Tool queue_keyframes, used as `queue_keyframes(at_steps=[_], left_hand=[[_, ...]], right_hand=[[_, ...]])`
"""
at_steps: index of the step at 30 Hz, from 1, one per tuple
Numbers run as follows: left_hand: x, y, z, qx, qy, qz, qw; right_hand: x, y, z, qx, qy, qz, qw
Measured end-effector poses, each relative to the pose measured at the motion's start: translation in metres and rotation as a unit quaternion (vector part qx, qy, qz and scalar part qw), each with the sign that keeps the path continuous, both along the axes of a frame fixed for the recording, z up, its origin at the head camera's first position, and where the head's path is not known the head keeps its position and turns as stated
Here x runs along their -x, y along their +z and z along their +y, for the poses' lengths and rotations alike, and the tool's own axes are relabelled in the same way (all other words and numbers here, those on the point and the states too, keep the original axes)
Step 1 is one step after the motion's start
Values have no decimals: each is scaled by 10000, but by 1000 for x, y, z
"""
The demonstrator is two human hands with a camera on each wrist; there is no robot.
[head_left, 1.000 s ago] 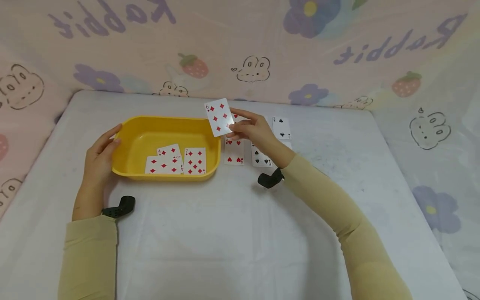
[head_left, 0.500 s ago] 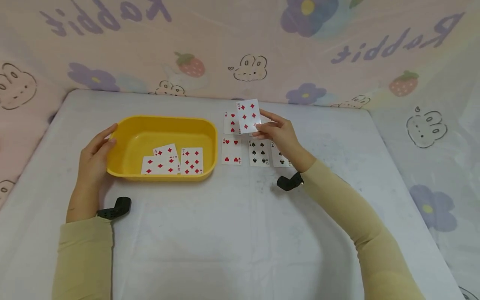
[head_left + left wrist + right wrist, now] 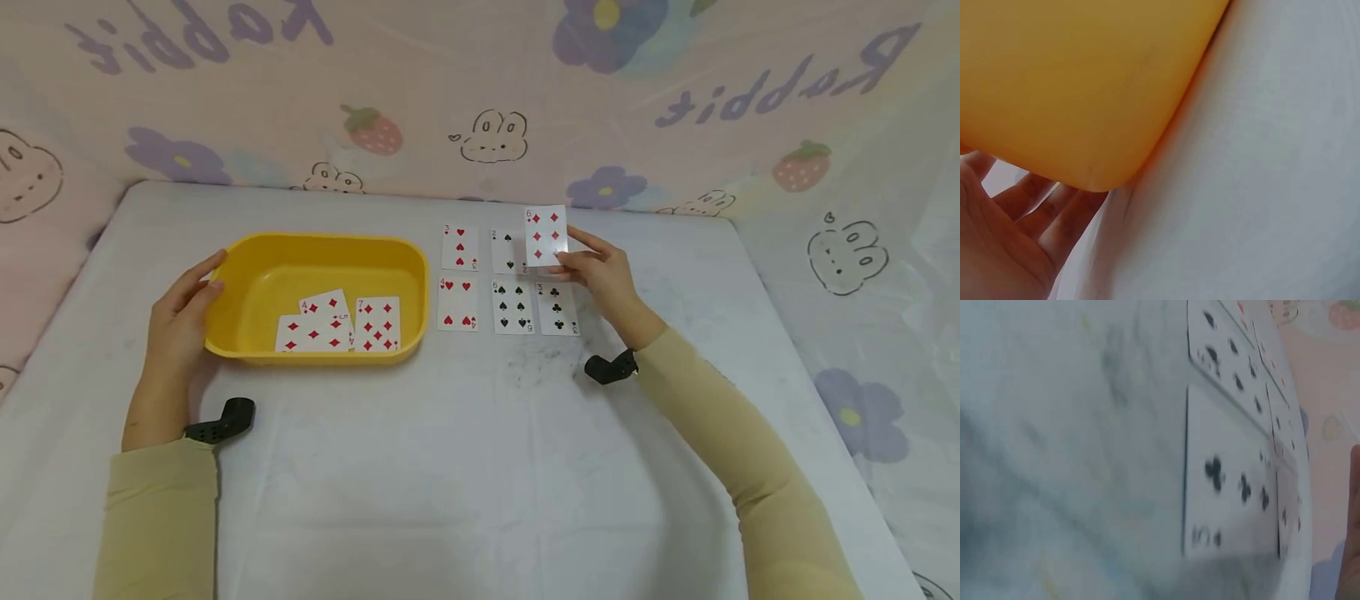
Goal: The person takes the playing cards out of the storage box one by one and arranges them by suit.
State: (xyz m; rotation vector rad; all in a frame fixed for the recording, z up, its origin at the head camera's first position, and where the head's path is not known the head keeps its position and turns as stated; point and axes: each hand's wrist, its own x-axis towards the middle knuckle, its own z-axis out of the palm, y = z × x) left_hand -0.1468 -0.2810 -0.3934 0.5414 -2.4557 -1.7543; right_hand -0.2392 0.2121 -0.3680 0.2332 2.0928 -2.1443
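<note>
Between thumb and fingers, my right hand (image 3: 606,282) pinches a six of diamonds (image 3: 546,235), face up above the right end of the far card row. It covers the card beneath and part of the two of spades (image 3: 504,250). My left hand (image 3: 178,321) holds the left end of a yellow plastic basin (image 3: 255,279); in the left wrist view its fingers (image 3: 1063,215) reach behind the basin's wall. Inside lie a seven of diamonds (image 3: 377,323), a five of diamonds (image 3: 311,335) and a partly covered four of diamonds (image 3: 330,302).
Right of the basin lie a three of hearts (image 3: 460,248), four of hearts (image 3: 457,304), six of spades (image 3: 513,307) and three of clubs (image 3: 557,308). All rest on a white-covered table (image 3: 465,467). A patterned cloth (image 3: 420,75) hangs behind.
My right hand has carried the six of diamonds rightward from the basin's right rim, across the laid-out cards, to the far right one. The left hand keeps its hold on the basin.
</note>
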Motion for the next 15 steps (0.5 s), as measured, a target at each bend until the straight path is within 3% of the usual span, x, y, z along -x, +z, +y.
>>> queue_keyframes(at_steps=[7, 15], left_hand=[[-1, 0, 0, -28, 45, 72, 10000], [0, 0, 1, -52, 22, 105, 9999]], right_hand=[[2, -5, 25, -38, -624, -378, 9973], [4, -9, 44, -225, -1014, -613, 9927]])
